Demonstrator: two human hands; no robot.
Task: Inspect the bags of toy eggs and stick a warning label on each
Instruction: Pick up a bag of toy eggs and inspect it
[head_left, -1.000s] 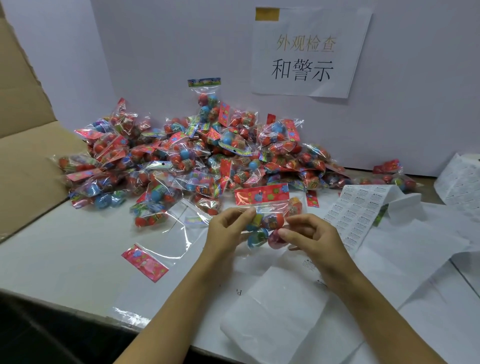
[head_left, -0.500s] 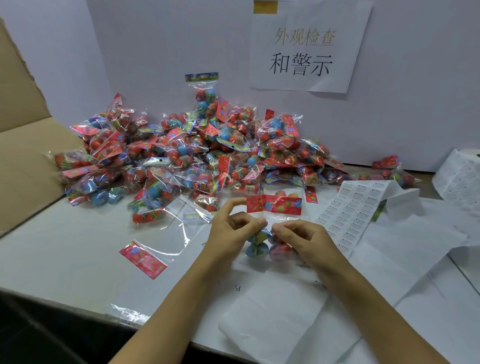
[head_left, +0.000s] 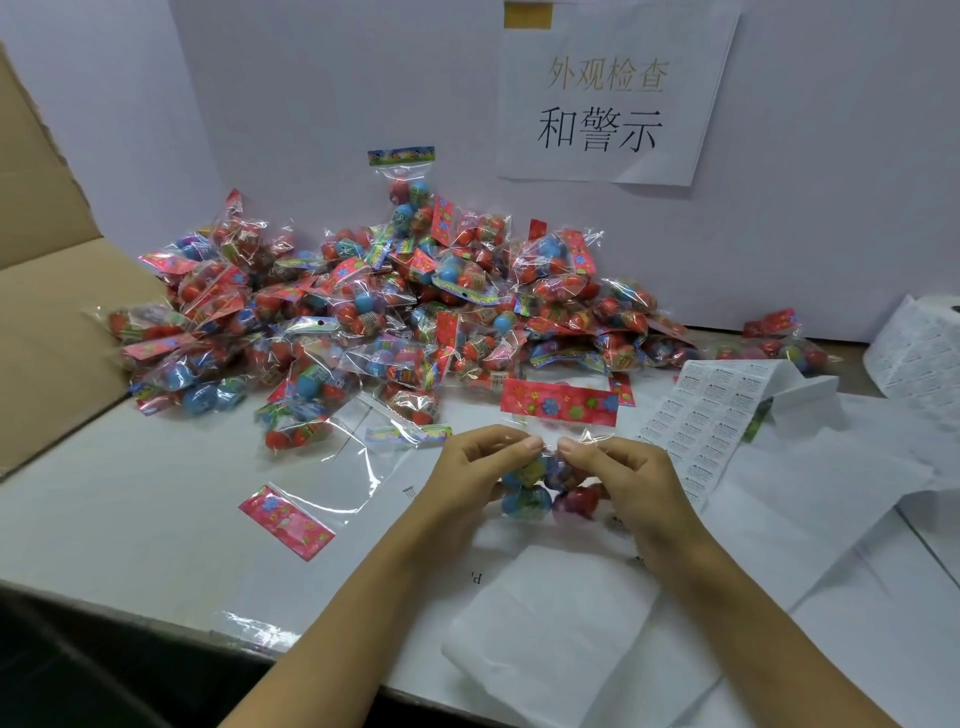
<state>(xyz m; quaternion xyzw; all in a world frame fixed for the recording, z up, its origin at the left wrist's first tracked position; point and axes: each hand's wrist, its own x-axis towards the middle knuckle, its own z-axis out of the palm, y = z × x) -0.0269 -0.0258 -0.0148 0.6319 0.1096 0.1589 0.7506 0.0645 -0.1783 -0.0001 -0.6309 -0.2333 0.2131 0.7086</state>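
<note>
Both hands are on one bag (head_left: 550, 480) of toy eggs, held just above the table (head_left: 104, 499) in front of the big heap (head_left: 374, 312). The left hand (head_left: 480, 470) pinches the clear film near the bag's neck between thumb and forefinger; the right hand (head_left: 631, 475) pinches the same film just beside it, fingertips nearly meeting. The red header card (head_left: 558, 402) stands up above the fingers, and the eggs, blue, yellow and pinkish, hang bunched below and between the palms.

To me this looks like the inspecting step: the bag is being turned or the film smoothed. I see no warning label on the side facing me, so I'd say the sticking is still to come. The next move would call for one hand to let go and reach right to the label sheet (head_left: 701, 410), which lies near, peel a single small label, then press it flat on a smooth patch of film rather than over the lumpy eggs.

What I can't make out: the far side of the bag, and whether a label is already on a fingertip. The print on the labels is too small to read. A roll (head_left: 919, 348) of more labels is cut off at the right edge. An empty bag (head_left: 311, 493) lies flat to the left, apart from the hands
</note>
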